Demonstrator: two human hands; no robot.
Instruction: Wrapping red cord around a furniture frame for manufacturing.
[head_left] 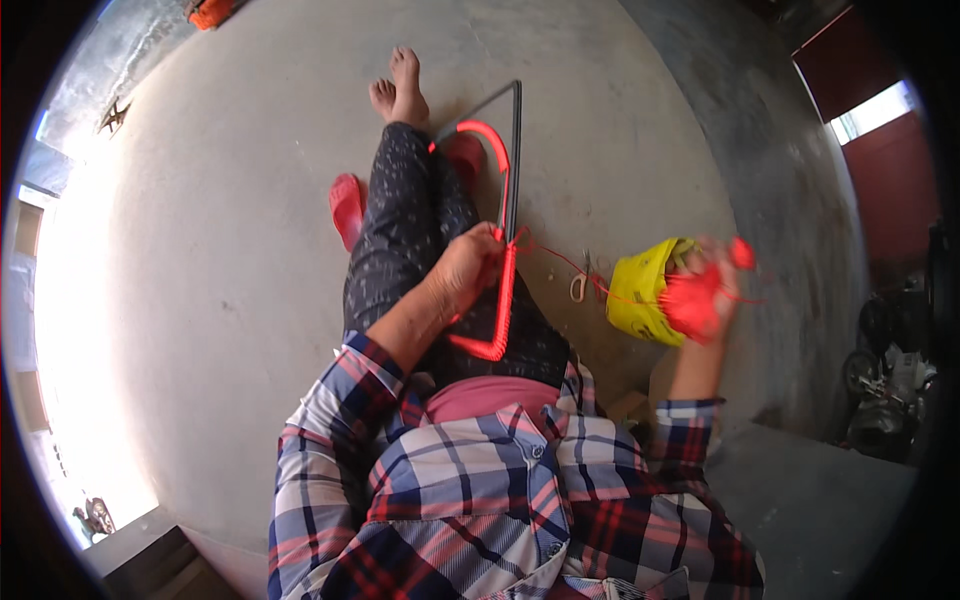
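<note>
My left hand (pixel 468 266) is closed around one side of a thin black frame (pixel 515 140) that lies over my lap and legs. Red cord (pixel 507 300) is coiled tightly along the frame's near part, and a curved red stretch (pixel 490 137) shows farther up. From beside my left fingers a loose red strand runs right. It leads to a bundle of red cord (pixel 690 303), which my right hand (pixel 716 262) grips, smeared by motion. That bundle is in front of or against a yellow bag (pixel 636 290); whether they touch I cannot tell.
Scissors (pixel 578 288) lie on the floor between my leg and the yellow bag. A pink-red slipper (pixel 346 210) rests left of my legs, another (pixel 466 157) under the frame. Dark machinery (pixel 880 390) stands far right. Bright light enters from the left.
</note>
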